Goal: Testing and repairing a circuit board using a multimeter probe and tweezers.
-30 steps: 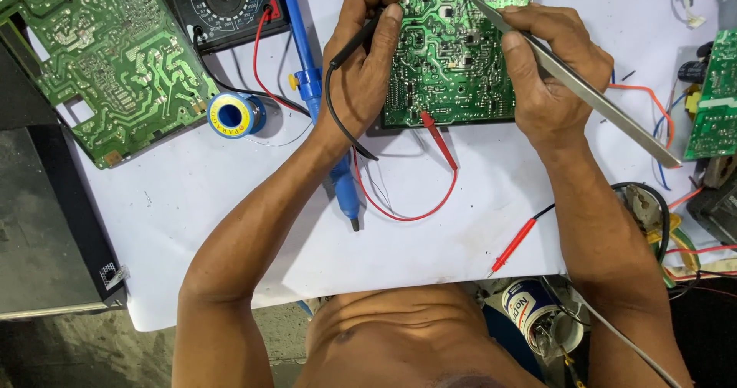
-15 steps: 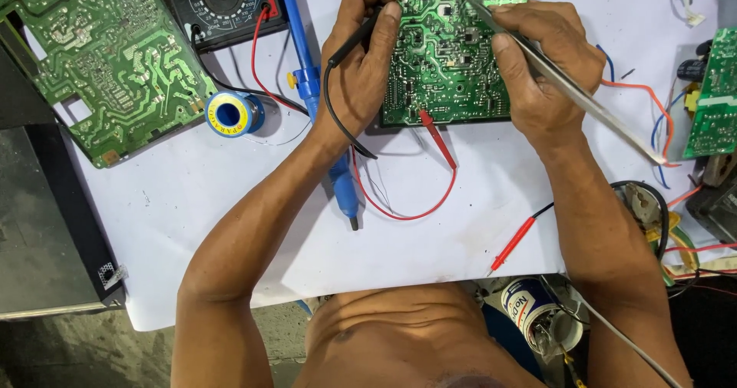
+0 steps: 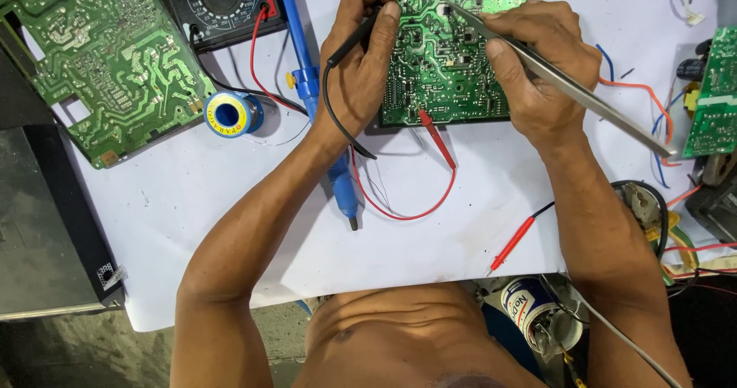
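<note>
Green circuit board (image 3: 449,58) is lying at the top of the white sheet (image 3: 230,227), and we are working over it much as we were half a second ago: our left hand (image 3: 361,66) is staying closed around a black probe (image 3: 353,39) at the board's left edge, and our right hand (image 3: 537,66) is still pinching the metal tweezers (image 3: 568,89). Those tweezers are now pointing their tips a little further onto the board (the shift is slight). Nothing is moving around us: the red probes (image 3: 513,242), the solder spool (image 3: 229,115) and the multimeter (image 3: 219,0) are keeping their places.
</note>
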